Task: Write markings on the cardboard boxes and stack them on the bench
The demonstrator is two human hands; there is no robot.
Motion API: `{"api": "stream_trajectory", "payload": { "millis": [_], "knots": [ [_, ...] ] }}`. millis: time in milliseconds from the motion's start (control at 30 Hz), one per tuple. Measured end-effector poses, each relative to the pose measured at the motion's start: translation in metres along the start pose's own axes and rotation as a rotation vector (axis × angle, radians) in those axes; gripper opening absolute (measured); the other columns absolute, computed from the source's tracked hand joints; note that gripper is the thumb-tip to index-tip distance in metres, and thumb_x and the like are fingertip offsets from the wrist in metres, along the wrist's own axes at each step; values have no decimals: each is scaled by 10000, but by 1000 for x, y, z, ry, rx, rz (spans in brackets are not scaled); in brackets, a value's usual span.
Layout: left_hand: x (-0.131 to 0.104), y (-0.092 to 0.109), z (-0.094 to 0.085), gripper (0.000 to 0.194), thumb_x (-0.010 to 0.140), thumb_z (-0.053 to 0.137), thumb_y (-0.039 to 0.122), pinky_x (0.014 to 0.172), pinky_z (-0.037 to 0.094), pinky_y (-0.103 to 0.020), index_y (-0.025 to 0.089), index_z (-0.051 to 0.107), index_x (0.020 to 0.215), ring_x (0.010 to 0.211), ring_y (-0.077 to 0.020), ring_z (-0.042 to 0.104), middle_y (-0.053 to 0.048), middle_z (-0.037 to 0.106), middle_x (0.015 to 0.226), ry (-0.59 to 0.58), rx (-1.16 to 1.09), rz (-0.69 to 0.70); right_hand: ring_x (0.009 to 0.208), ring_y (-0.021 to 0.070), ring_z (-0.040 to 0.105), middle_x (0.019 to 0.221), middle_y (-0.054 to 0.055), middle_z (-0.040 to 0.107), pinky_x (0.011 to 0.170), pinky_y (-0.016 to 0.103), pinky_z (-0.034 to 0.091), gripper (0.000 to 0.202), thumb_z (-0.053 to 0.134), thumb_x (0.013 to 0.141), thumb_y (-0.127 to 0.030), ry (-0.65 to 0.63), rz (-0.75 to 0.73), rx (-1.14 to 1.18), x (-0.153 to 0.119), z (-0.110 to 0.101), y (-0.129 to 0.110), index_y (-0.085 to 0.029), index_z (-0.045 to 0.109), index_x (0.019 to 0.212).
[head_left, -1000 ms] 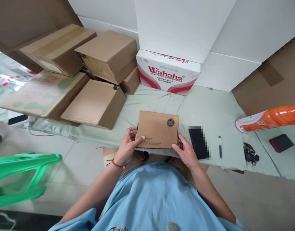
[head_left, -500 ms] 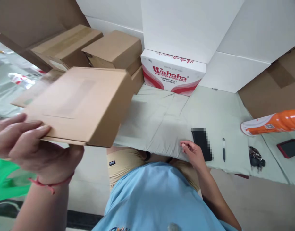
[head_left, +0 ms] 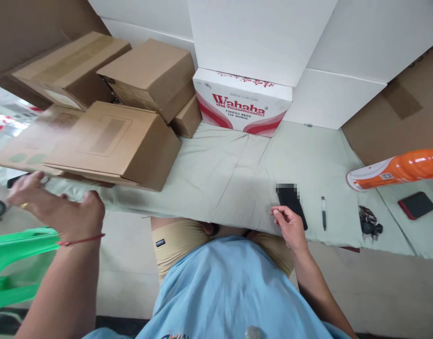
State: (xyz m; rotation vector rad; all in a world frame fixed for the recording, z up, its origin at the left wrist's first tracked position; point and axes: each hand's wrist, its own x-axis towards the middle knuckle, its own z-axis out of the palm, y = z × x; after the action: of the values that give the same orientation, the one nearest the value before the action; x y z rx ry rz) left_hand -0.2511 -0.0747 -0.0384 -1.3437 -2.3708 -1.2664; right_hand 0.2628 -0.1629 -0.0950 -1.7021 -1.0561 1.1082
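My left hand (head_left: 61, 207) is open, its fingers spread and empty, just in front of a cardboard box (head_left: 92, 136). That box sits at the table's front left, its near edge overlapping a flatter cardboard carton (head_left: 22, 141). My right hand (head_left: 290, 226) lies by the table's front edge with fingers loosely curled together and nothing visible in them. Right beside it is a black phone (head_left: 297, 205), partly covered by the hand and partly blurred out.
Behind stand more cardboard boxes (head_left: 149, 66) and a white and red Wahaha carton (head_left: 241, 106). To the right on the green cloth (head_left: 216, 165) are a pen (head_left: 324, 214), keys (head_left: 370, 223), an orange bottle (head_left: 403, 169) and a dark red-edged device (head_left: 417, 205). A green stool (head_left: 19, 268) is at lower left.
My left hand has let go of the cardboard box, which has come down among the other boxes, and has drawn back from it. My right hand has barely moved. The view has shifted slightly.
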Motion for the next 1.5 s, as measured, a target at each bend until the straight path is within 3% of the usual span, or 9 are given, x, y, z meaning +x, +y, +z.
{"api": "stream_trajectory", "payload": {
  "millis": [100, 200, 400, 633, 733, 833, 1067, 1267, 1500],
  "knots": [
    [9, 13, 2, 716, 768, 700, 503, 1019, 570, -632, 231, 374, 1345, 1181, -326, 685, -113, 542, 1383, -42, -407, -627, 630, 159, 596, 864, 75, 787, 597, 291, 492, 433, 727, 882, -623, 5, 5, 7, 2, 3, 1, -202, 781, 968],
    [14, 27, 8, 704, 866, 501, 801, 920, 609, -639, 257, 397, 1300, 1043, -324, 717, -81, 587, 1177, -252, -643, -907, 613, 156, 593, 870, 82, 789, 563, 285, 484, 452, 723, 878, -637, -24, 6, 21, 5, 11, -3, -200, 778, 979],
    [12, 45, 12, 715, 690, 774, 673, 909, 606, -643, 275, 469, 1200, 863, -266, 653, 0, 595, 911, -402, -624, -856, 612, 154, 616, 885, 86, 786, 538, 276, 495, 476, 714, 887, -659, -78, 8, 41, 4, 20, -10, -198, 777, 987],
    [5, 65, -12, 395, 605, 763, 403, 668, 566, -330, 226, 528, 869, 697, -180, 601, 37, 552, 677, -343, -644, -883, 609, 163, 623, 863, 88, 787, 568, 293, 510, 516, 723, 861, -695, -61, 9, 22, 1, 14, -3, -192, 779, 965],
    [-20, 83, -23, 329, 611, 736, 354, 589, 518, -264, 238, 573, 872, 721, -177, 605, 36, 628, 730, -294, -716, -865, 614, 164, 616, 860, 80, 783, 585, 297, 507, 493, 724, 868, -678, -48, 8, 12, 1, 10, 0, -197, 782, 959],
    [-65, 108, -29, 335, 669, 759, 388, 687, 594, -290, 260, 645, 957, 1029, -246, 696, 10, 757, 956, -444, -834, -781, 594, 159, 587, 832, 70, 770, 556, 292, 478, 476, 721, 870, -666, -43, 2, 12, 3, 10, -1, -199, 781, 940],
    [-160, 147, 18, 631, 704, 808, 479, 756, 615, -342, 233, 607, 1248, 1046, -270, 741, -73, 744, 1237, -922, -896, -908, 632, 164, 587, 821, 55, 758, 598, 295, 492, 427, 713, 892, -626, 42, -55, -12, 6, 1, -10, -208, 780, 945],
    [-162, 146, 54, 867, 673, 867, 514, 761, 527, -311, 171, 571, 1412, 1009, -249, 695, -67, 727, 1073, -1011, -755, -691, 653, 152, 595, 924, 83, 780, 602, 290, 516, 406, 686, 933, -572, 248, -69, -49, -6, -37, -6, -193, 779, 1045],
    [-157, 155, 36, 708, 765, 859, 598, 860, 545, -352, 170, 695, 1305, 1018, -272, 684, -72, 738, 1023, -1067, -798, -482, 665, 156, 633, 1013, 101, 798, 632, 315, 559, 509, 684, 934, -612, 95, -19, -17, -13, -34, -4, -201, 782, 1218]
  ]
}}
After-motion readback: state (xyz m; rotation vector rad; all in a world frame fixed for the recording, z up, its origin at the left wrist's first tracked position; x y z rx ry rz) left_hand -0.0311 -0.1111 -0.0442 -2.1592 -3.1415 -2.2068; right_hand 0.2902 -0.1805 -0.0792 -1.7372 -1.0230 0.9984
